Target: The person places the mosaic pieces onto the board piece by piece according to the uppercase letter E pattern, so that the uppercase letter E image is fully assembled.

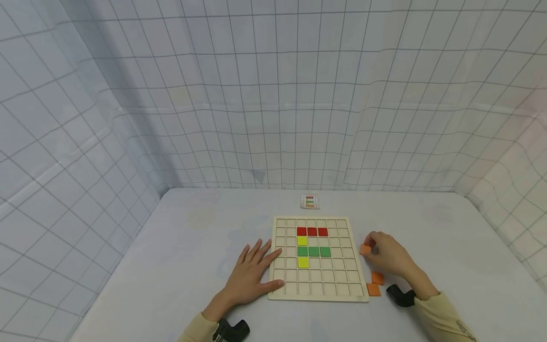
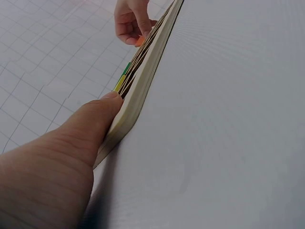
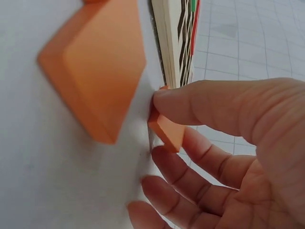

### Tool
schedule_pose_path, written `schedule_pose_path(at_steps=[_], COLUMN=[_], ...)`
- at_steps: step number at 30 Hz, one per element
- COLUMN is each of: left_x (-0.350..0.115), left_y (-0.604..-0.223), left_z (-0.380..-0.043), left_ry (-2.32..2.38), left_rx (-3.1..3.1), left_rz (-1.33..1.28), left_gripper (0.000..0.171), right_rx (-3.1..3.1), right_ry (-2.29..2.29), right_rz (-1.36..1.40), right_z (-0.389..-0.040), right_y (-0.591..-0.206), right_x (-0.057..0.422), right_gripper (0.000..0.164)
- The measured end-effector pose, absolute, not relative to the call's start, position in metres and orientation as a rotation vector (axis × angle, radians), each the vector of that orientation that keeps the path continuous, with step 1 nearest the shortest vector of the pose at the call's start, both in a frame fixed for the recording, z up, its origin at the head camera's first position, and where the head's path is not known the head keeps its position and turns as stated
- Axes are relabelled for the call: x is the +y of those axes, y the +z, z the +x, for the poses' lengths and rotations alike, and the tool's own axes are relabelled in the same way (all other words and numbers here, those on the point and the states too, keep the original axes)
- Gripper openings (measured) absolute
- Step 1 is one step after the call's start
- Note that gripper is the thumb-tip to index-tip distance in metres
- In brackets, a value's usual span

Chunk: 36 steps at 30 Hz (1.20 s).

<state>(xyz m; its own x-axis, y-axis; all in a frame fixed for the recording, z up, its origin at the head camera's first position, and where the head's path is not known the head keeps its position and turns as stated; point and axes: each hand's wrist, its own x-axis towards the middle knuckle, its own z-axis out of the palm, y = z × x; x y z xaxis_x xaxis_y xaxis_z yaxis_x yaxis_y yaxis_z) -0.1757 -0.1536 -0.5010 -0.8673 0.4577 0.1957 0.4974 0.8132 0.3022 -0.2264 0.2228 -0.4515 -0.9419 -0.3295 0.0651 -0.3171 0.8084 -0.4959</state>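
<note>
A cream grid board [image 1: 316, 295] lies on the white table, with red tiles [image 1: 312, 232], yellow tiles [image 1: 303, 262] and green tiles [image 1: 314, 251] set in its cells. My left hand [image 1: 251, 279] rests with spread fingers on the board's left edge; in the left wrist view its thumb lies on the rim. Just right of the board, my right hand [image 1: 390, 252] pinches an orange tile [image 3: 167, 130] between thumb and fingers, low by the table. Two more orange tiles [image 1: 377, 278] lie nearer the board's lower right corner.
Behind the board lies a small card [image 1: 309, 201] printed with a coloured grid pattern. White cloth walls with dark grid lines [image 1: 316, 118] stand at the back and both sides. A black wrist camera [image 1: 400, 296] is strapped below the right hand, another [image 1: 234, 330] below the left.
</note>
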Motion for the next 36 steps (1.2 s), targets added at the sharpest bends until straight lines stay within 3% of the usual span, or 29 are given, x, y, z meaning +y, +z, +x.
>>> schedule_pose_path(at_steps=[14, 20, 24, 36], left_x=[-0.153, -0.153, -0.154, -0.153], left_y=[-0.501, -0.501, -0.500, -0.502], left_z=[-0.175, -0.175, -0.175, -0.175], left_ry=[-0.530, -0.531, -0.533, -0.513], left_rx=[-2.876, -2.880, -2.885, -2.885], left_rz=[-0.765, -0.764, -0.759, -0.756], left_gripper=[0.077, 0.077, 0.077, 0.077], right_rx=[2.981, 3.053, 3.028, 2.888], right_ry=[-0.882, -0.922, -1.004, -1.033], right_rz=[-0.494, -0.489, -0.541, -0.909], right_z=[-0.228, -0.226, -0.223, -0.212], right_y=[-0.454, -0.452, -0.449, -0.453], right_x=[0.222, 0.212, 0.201, 0.151], right_gripper=[0.004, 0.016, 0.014, 0.025])
